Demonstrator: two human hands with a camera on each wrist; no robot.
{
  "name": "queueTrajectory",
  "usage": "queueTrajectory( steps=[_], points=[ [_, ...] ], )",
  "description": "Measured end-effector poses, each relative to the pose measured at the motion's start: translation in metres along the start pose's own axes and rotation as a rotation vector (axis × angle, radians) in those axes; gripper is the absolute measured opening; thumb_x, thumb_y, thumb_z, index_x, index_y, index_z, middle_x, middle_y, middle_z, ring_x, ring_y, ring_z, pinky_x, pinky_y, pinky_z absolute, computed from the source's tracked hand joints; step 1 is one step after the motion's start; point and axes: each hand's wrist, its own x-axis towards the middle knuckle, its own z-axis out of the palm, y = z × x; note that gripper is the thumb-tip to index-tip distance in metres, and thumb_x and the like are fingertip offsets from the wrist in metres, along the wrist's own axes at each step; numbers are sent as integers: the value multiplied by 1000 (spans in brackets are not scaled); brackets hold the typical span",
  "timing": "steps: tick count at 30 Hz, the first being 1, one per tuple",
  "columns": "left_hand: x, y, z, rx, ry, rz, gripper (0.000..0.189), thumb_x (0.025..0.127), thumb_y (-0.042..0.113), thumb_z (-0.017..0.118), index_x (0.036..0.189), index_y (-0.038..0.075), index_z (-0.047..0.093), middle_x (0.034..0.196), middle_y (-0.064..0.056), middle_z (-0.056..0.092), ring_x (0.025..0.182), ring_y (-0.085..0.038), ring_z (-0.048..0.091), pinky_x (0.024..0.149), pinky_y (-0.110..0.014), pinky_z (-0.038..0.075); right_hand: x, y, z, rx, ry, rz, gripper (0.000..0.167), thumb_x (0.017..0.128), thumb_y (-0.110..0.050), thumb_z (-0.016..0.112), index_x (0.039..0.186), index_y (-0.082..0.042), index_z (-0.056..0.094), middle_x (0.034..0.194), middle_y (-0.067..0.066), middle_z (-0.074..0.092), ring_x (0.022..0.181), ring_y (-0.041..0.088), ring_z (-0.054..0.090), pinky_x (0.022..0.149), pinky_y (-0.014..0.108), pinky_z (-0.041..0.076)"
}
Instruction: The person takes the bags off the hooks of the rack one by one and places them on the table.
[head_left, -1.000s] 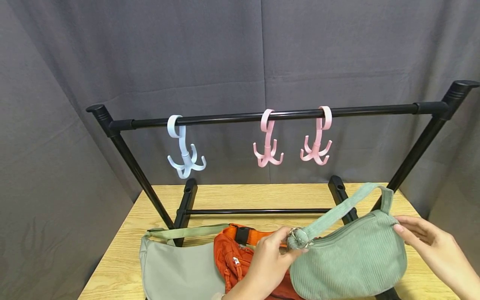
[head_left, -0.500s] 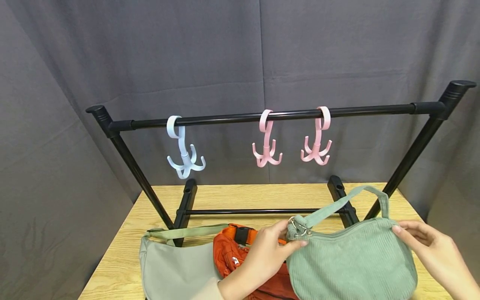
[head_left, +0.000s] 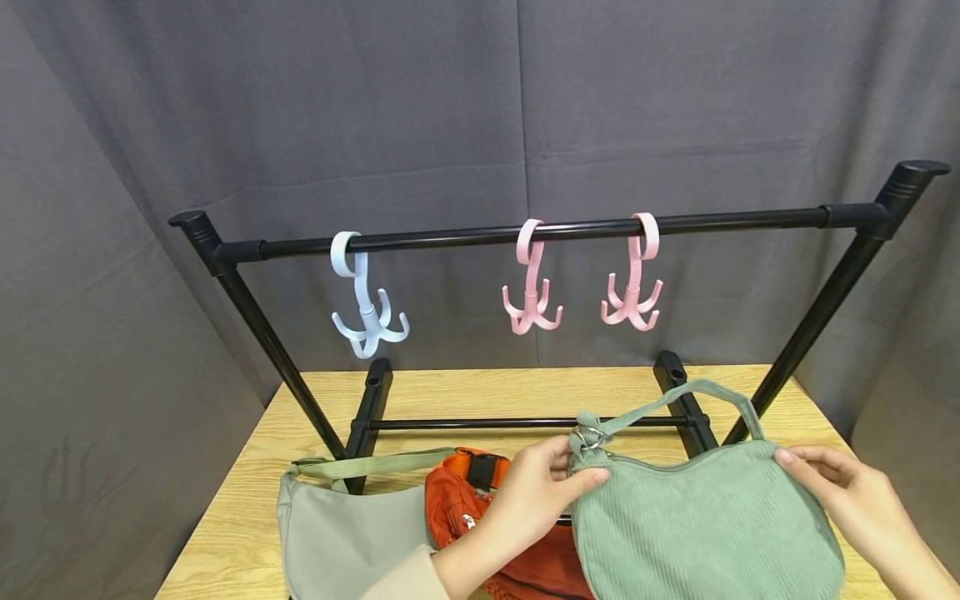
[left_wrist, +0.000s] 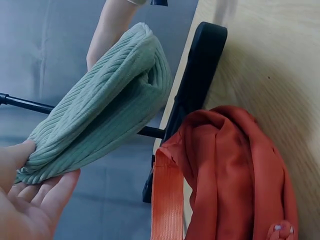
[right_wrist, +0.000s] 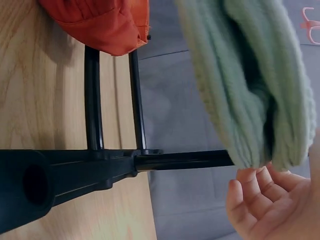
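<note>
A green corduroy shoulder bag (head_left: 705,517) is held up at the front right of the table, its strap (head_left: 708,387) arching above the zip. My left hand (head_left: 536,492) pinches its left upper corner, thumb in front, beside the metal strap rings (head_left: 590,437). At the opposite upper corner my right hand (head_left: 847,487) pinches the bag's edge between thumb and fingers. In the left wrist view the green bag (left_wrist: 100,105) is seen from below, well off the wood. An orange-red waist bag (head_left: 457,504) with a black buckle lies partly behind my left forearm.
A grey-green shoulder bag (head_left: 352,533) lies at the front left. A black rack stands over the table (head_left: 480,392); its top bar (head_left: 450,237) carries a light blue four-prong hook (head_left: 367,321) and two pink ones (head_left: 531,304), (head_left: 633,300). Grey curtain hangs behind.
The green bag has been turned to face me more and lowered slightly, its strap swinging leftward and down. Both hands keep their grip on its corners.
</note>
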Motion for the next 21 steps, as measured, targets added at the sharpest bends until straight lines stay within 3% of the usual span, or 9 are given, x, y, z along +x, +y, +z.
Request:
queueTrajectory(
  steps=[5, 8, 12, 15, 19, 21],
  points=[
    [3, 0, -4, -5, -20, -39, 17, 90, 19, 74, 95, 4, 66, 81, 3, 69, 73, -2, 63, 65, -19, 52, 3, 5, 6, 4, -6, -7, 49, 98, -45, 59, 115, 1, 67, 101, 5, 71, 79, -17, 46, 62, 18, 41],
    [6, -1, -6, 54, -28, -55, 22, 91, 23, 74, 85, 8, 60, 70, 9, 57, 64, -1, 53, 56, -18, 44, 4, 8, 8, 11, -17, -18, 48, 99, -43, 59, 115, 1, 67, 102, 6, 71, 80, -17, 47, 63, 17, 41],
    [10, -4, -10, 166, -53, -66, 36, 92, 31, 72, 76, 10, 47, 62, 8, 34, 53, -5, 35, 50, -21, 28, 6, 10, 10, -8, -46, -13, 52, 99, -45, 57, 117, 3, 66, 108, 17, 70, 80, -16, 47, 63, 17, 42],
    [12, -8, -12, 224, -75, -78, 30, 92, 35, 71, 83, 10, 58, 63, 10, 48, 52, -3, 39, 49, -20, 31, 9, 12, 12, -26, -68, -9, 53, 100, -45, 55, 117, 4, 66, 112, 23, 68, 80, -16, 47, 63, 18, 43],
    [17, -13, -14, 301, -98, -118, 28, 92, 39, 70, 94, 11, 68, 58, 9, 51, 48, -3, 38, 46, -21, 30, 13, 12, 15, -46, -85, -10, 55, 100, -45, 55, 117, 6, 66, 112, 25, 67, 83, -8, 51, 64, 19, 45],
    [19, -14, -16, 345, -112, -149, 31, 92, 41, 70, 93, 11, 69, 52, 8, 42, 44, -5, 31, 43, -22, 26, 15, 12, 16, -52, -98, -5, 57, 100, -46, 54, 117, 6, 66, 111, 25, 67, 85, -1, 54, 64, 22, 46]
  ],
)
